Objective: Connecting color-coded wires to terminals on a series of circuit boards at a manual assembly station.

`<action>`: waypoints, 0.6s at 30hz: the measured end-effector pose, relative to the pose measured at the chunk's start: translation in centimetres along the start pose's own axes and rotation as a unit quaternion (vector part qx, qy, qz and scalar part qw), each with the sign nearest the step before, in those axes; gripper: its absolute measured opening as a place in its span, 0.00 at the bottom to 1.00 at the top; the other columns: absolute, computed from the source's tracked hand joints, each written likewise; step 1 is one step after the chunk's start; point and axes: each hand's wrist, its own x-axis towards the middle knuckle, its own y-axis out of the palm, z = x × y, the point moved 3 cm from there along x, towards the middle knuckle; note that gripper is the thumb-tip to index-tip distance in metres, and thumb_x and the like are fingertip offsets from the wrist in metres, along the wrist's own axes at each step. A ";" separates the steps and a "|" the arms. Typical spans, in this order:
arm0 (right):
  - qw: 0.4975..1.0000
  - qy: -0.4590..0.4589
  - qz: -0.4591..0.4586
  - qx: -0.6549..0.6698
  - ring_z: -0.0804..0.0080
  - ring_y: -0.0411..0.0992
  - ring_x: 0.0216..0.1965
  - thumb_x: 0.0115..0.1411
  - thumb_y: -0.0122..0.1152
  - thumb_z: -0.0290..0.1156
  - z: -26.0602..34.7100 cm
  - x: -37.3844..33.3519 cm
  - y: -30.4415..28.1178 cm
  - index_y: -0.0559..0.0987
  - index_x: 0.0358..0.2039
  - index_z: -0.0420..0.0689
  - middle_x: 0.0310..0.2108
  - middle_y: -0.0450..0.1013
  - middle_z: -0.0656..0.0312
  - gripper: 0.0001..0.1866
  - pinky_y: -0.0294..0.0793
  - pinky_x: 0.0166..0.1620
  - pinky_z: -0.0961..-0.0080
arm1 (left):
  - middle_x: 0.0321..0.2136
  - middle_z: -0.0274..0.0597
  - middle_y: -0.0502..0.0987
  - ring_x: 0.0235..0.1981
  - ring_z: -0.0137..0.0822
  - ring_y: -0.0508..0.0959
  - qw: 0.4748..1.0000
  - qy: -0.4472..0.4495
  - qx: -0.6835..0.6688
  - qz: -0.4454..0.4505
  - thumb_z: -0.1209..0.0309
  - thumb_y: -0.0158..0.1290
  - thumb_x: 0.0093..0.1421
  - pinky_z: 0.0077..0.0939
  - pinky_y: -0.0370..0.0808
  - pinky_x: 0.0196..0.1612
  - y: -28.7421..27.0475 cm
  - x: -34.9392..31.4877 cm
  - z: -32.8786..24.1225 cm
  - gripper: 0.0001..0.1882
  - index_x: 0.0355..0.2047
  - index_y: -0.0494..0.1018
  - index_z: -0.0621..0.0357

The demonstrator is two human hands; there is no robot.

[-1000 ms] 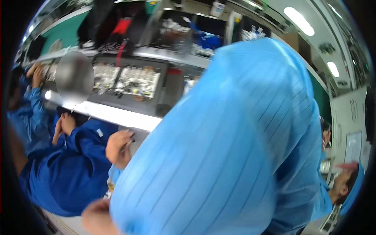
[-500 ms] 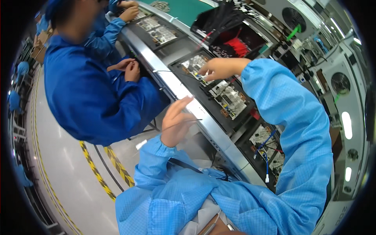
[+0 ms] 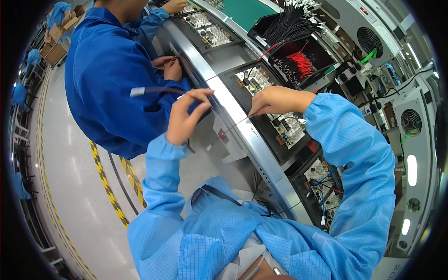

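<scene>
My left hand (image 3: pixel 185 119) is raised over the near side of the metal conveyor rail (image 3: pixel 249 135), fingers curled round a dark cable (image 3: pixel 161 89). A white connector (image 3: pixel 137 92) at the cable's end sticks out to the left, across a co-worker's blue sleeve. My right hand (image 3: pixel 278 100) pinches a thin dark wire (image 3: pixel 252 115) between thumb and fingertips, just above a circuit board (image 3: pixel 289 133) in a black tray. A white plug (image 3: pixel 302 121) shows beneath that wrist. Part of a second circuit board (image 3: pixel 254 78) lies beyond the hand in the same tray.
A co-worker in dark blue (image 3: pixel 107 84) sits close on the left. Behind the line stand a black bin of red-tipped wires (image 3: pixel 301 63) and a bundle of black cables (image 3: pixel 291 25). Another board with blue wires (image 3: pixel 322 179) lies near my right elbow. Fan-fitted machines (image 3: pixel 370 39) line the right.
My right hand has gone from spread fingers over the boards to a pinch on a wire nearer the rail. The left hand has shifted left, its cable swinging up. The view has shifted slightly.
</scene>
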 end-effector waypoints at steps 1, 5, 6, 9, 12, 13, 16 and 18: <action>0.999 -0.021 0.039 0.024 0.63 0.74 0.38 0.55 0.58 0.26 -0.6 -1.2 0.2 0.81 0.41 0.47 0.35 0.75 0.60 0.12 0.71 0.42 0.68 | 0.42 0.47 0.78 0.41 0.32 0.76 1.000 -0.012 -0.010 0.011 0.76 0.51 0.57 0.25 0.70 0.48 1.4 1.1 1.2 0.04 0.31 0.71 0.65; 0.985 -0.018 0.151 0.085 0.62 0.74 0.42 0.58 0.54 0.25 -2.1 -6.3 1.7 0.79 0.45 0.47 0.41 0.76 0.58 0.15 0.71 0.46 0.70 | 0.39 0.43 0.78 0.37 0.29 0.76 1.000 -0.009 0.014 -0.016 0.75 0.51 0.58 0.22 0.71 0.42 7.8 3.6 6.5 0.05 0.33 0.72 0.66; 0.978 0.006 0.163 0.130 0.63 0.74 0.44 0.59 0.53 0.25 -3.0 -7.6 2.6 0.79 0.47 0.47 0.42 0.76 0.57 0.15 0.71 0.48 0.70 | 0.39 0.43 0.78 0.37 0.29 0.76 1.000 -0.004 0.022 -0.006 0.75 0.51 0.58 0.22 0.71 0.42 9.6 3.9 7.3 0.05 0.33 0.72 0.66; 0.978 0.022 0.116 0.171 0.66 0.73 0.47 0.60 0.49 0.24 -7.4 -13.8 3.9 0.77 0.48 0.41 0.46 0.76 0.56 0.16 0.71 0.51 0.71 | 0.36 0.39 0.78 0.36 0.24 0.76 0.996 -0.076 -0.053 -0.022 0.73 0.48 0.63 0.17 0.71 0.37 18.2 3.6 8.6 0.05 0.35 0.72 0.62; 0.984 0.017 0.038 0.174 0.68 0.73 0.48 0.58 0.47 0.20 -11.9 -23.3 4.4 0.76 0.49 0.40 0.46 0.76 0.56 0.18 0.71 0.52 0.71 | 0.31 0.38 0.79 0.31 0.26 0.78 0.995 -0.084 -0.044 0.000 0.74 0.49 0.63 0.17 0.73 0.32 31.2 3.5 7.9 0.05 0.35 0.72 0.63; 0.983 0.040 0.017 0.181 0.68 0.74 0.47 0.58 0.47 0.20 -13.2 -26.9 4.6 0.76 0.48 0.39 0.45 0.76 0.56 0.18 0.71 0.52 0.71 | 0.28 0.37 0.78 0.29 0.26 0.79 0.999 -0.053 -0.004 0.011 0.76 0.50 0.62 0.17 0.74 0.31 35.4 4.0 7.5 0.04 0.33 0.73 0.64; 0.981 0.076 -0.013 0.181 0.69 0.74 0.46 0.59 0.47 0.21 -16.6 -36.6 5.7 0.77 0.46 0.39 0.42 0.77 0.55 0.16 0.72 0.51 0.72 | 0.24 0.41 0.76 0.24 0.29 0.77 0.991 0.063 0.118 -0.023 0.78 0.50 0.60 0.21 0.72 0.27 46.1 4.8 8.6 0.03 0.33 0.72 0.64; 0.987 0.123 -0.018 0.099 0.68 0.75 0.45 0.59 0.48 0.22 -14.3 -41.7 4.1 0.77 0.45 0.39 0.41 0.77 0.55 0.15 0.72 0.50 0.72 | 0.24 0.42 0.75 0.22 0.30 0.77 0.983 0.090 0.131 -0.086 0.78 0.50 0.59 0.22 0.72 0.26 49.9 4.0 7.3 0.02 0.33 0.71 0.63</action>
